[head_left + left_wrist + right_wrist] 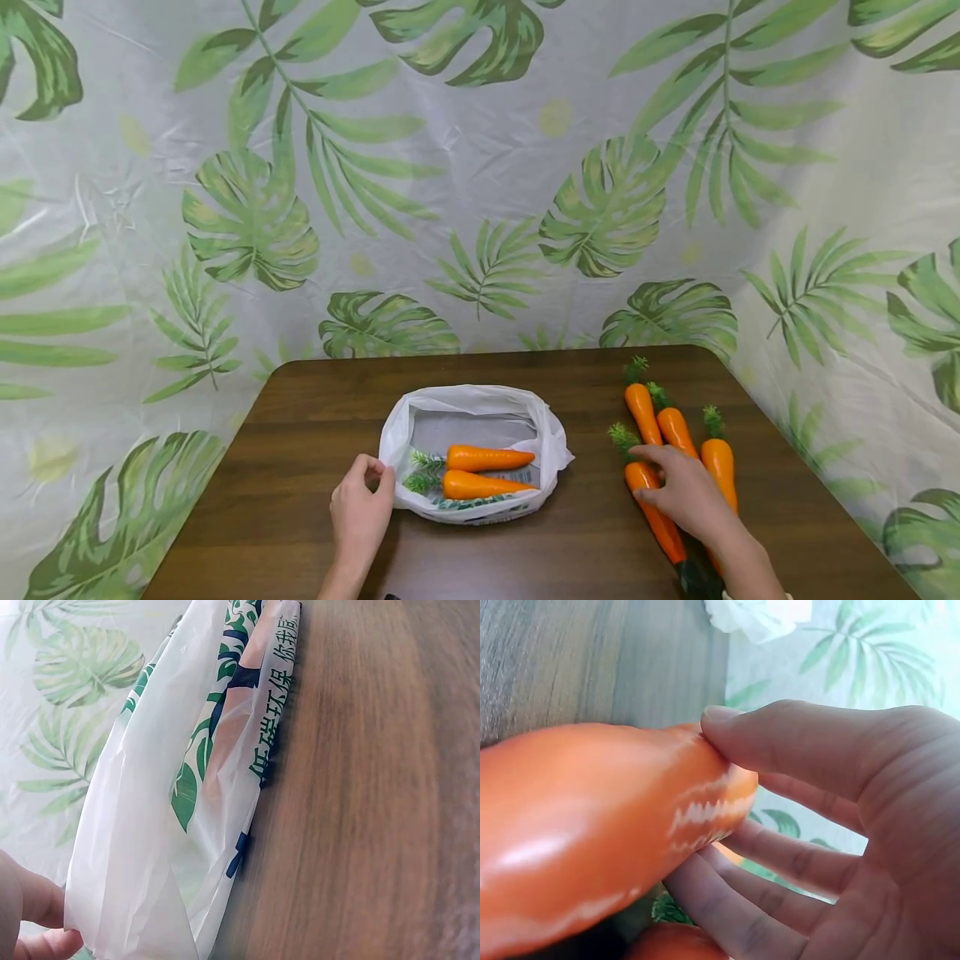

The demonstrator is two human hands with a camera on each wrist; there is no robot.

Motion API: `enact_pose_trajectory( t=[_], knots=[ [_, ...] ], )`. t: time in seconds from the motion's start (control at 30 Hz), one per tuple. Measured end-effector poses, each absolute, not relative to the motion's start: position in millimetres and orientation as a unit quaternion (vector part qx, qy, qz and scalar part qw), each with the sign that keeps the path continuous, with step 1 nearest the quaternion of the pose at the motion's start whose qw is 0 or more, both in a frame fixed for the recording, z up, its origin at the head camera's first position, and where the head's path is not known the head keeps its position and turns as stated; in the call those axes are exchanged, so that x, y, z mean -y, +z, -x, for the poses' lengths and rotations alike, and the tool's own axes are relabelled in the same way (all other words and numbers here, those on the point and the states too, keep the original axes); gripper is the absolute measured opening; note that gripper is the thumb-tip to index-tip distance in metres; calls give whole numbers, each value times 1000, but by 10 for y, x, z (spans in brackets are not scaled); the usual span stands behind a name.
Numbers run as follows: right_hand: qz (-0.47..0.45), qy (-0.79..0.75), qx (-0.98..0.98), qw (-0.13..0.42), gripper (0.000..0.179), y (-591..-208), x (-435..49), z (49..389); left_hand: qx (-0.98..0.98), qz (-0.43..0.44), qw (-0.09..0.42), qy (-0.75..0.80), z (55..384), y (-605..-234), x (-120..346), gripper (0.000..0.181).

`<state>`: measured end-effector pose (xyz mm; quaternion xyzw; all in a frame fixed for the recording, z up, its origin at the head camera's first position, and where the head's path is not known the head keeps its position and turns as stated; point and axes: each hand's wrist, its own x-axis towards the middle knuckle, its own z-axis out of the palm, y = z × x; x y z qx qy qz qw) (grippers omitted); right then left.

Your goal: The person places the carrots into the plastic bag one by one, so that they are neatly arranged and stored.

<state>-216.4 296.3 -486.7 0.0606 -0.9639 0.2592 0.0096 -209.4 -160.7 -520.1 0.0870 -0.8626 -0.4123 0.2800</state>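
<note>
A white plastic bag (558, 446) lies with its mouth spread wide on the table, green leaf print and lettering on its side (191, 780). Inside it are two orange carrots (491, 457) with feathery green tops. My left hand (362, 504) pinches the bag's left rim between thumb and fingers. At the right, my right hand (693, 500) grips the thick upper end of a carrot (662, 527), its tip pointing toward me. Up close in the right wrist view, thumb and fingers sit around the glossy carrot (592, 817).
Several more carrots (718, 462) lie beside and beyond my right hand. A dark green object (697, 579) sits at the held carrot's tip, partly behind my forearm. The brown wooden table (315, 417) meets a leaf-patterned cloth backdrop (480, 167) behind it.
</note>
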Motion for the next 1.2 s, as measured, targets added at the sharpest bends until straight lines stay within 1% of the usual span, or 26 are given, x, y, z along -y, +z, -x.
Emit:
enact_pose_trajectory(
  t=[0.3, 0.7, 0.97, 1.2],
  knots=[
    [-58, 250, 966, 10, 55, -4946, -2919, 2191, 864, -89, 277, -410, 2090, -5197, 1606, 12],
    [-78, 254, 964, 17, 53, -4914, -2878, 2177, 865, -87, 276, -410, 2088, -5193, 1605, 12],
    [-70, 254, 964, 29, 51, -4913, -2856, 2190, 866, -91, 268, -412, 2085, -5171, 1596, 12],
    [-67, 256, 964, 26, 50, -4901, -2832, 2190, 865, -90, 272, -412, 2081, -5169, 1599, 12]
  ],
)
